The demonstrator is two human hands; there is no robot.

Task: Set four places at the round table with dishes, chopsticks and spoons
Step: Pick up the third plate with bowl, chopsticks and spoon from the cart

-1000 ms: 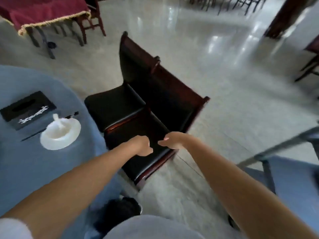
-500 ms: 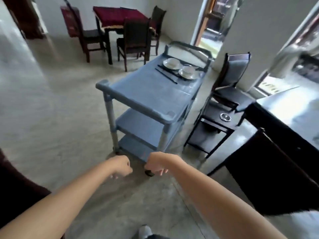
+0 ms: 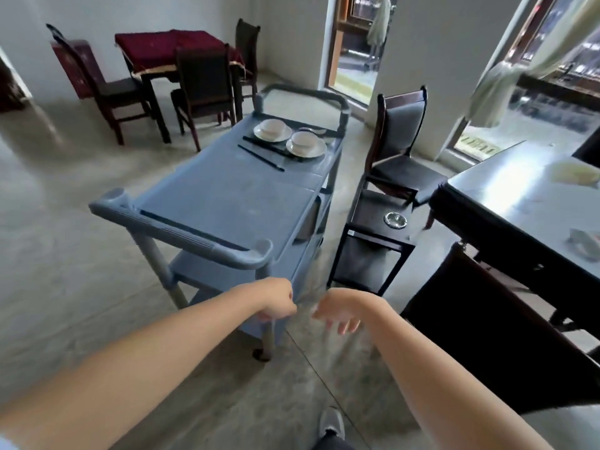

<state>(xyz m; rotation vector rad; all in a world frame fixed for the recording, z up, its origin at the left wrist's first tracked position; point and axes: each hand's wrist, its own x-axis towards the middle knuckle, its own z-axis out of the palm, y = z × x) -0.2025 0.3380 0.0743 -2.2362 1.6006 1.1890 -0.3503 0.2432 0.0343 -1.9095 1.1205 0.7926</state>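
Cart [image 3: 227, 196] time: a second ago the view is on the round table with one place laid, and now it has swung round so the blue trolley sits right ahead, closer than half a second back. I read that as a trip to fetch the next set, so the job looks only partly done. Left hand [image 3: 276, 302] is balled up with fingers tucked in, holding nothing; right hand [image 3: 337, 315] hangs with fingers drooping and slightly spread, looser than before, also holding nothing. Both are just short of the near handle. On the top tray at the far end, well apart from the hands, are two plates, each with a bowl in it, left bowl [image 3: 272, 126] and right bowl [image 3: 303, 140], with dark chopsticks [image 3: 261, 158] just beside them.
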